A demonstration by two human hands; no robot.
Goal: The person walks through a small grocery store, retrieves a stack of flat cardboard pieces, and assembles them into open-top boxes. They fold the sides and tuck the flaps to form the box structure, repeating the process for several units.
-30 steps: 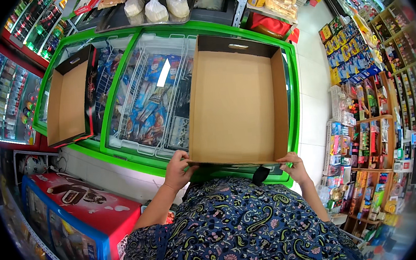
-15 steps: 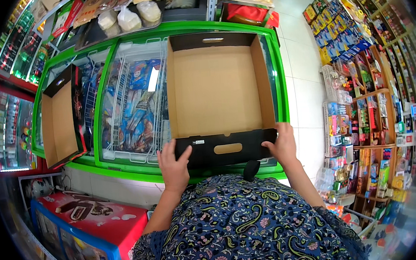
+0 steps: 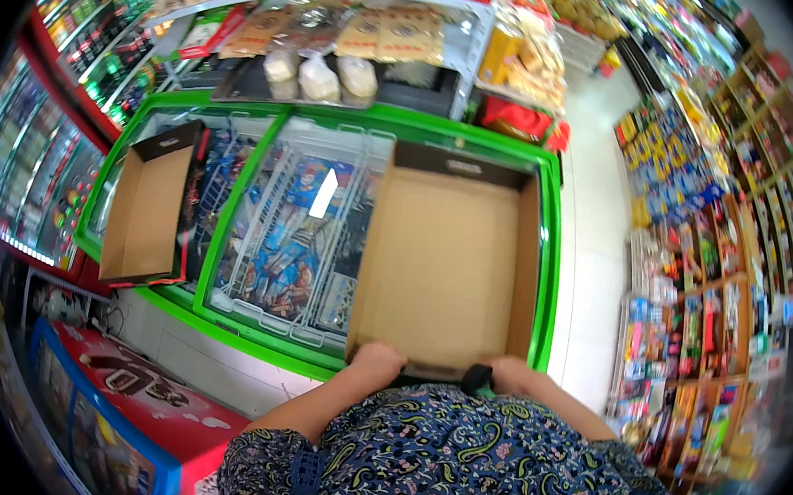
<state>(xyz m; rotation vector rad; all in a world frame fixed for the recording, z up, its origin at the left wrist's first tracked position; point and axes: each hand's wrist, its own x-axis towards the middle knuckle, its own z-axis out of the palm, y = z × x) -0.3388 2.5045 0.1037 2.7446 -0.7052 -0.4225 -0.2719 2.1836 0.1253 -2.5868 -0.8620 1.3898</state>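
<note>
A large shallow cardboard box (image 3: 440,262), brown inside with a black far wall, lies with its top uncovered on the green-framed chest freezer (image 3: 264,355). At its near left corner my left hand (image 3: 380,362) is closed, its fingers curled on the box's near edge. My right hand (image 3: 513,376) is at the near right corner, beside a short black strap (image 3: 477,379). Its fingers are mostly hidden and slightly blurred. Most of the box's near wall is out of sight against my patterned top.
A second cardboard box (image 3: 150,208) rests on the freezer's left part. Bagged white goods (image 3: 318,78) sit on a dark tray behind the freezer. To the lower left stands a red and blue cooler (image 3: 136,393). Stocked shelves (image 3: 694,306) line the right, across a tiled aisle.
Both hands have moved down and inward to the box's near edge, the left one closing. The black near wall has dropped from sight. The view has shifted and turned.
</note>
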